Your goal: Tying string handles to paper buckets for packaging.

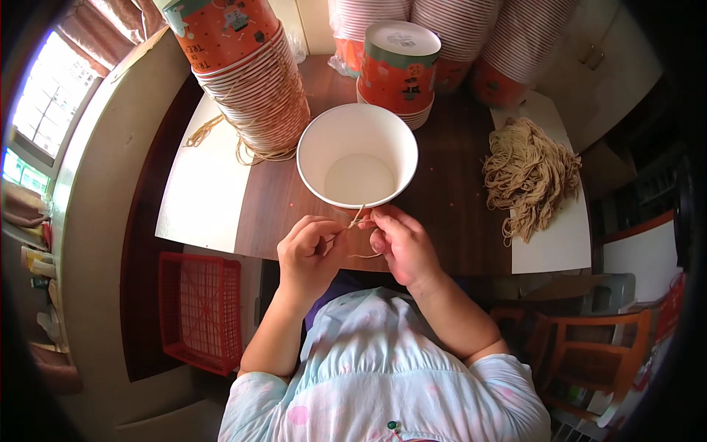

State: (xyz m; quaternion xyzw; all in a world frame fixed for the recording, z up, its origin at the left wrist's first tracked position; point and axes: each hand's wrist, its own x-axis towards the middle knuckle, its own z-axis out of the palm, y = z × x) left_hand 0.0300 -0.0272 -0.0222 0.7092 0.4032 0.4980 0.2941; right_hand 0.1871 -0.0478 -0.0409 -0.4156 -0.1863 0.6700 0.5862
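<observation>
A tan cord [356,220] is drawn between my two hands just in front of a paper bucket, with a crossing or knot in the middle. My left hand [312,249] is closed, its thumb and fingers pinching the cord on one side. On the other side my right hand [401,245] pinches it between thumb and forefinger. A loose stretch of cord curves below the fingers. The open paper bucket [317,158] stands at the table's near middle, its white inside showing; cord appears to run up to its near rim.
A tall stack of orange printed buckets [254,96], with cords on it, rises at the left. An upside-down bucket [401,70] and more stacks [456,33] stand behind. A heap of tan cords [530,173] lies right. A red plastic crate [200,313] sits below left; a wooden chair [596,353], lower right.
</observation>
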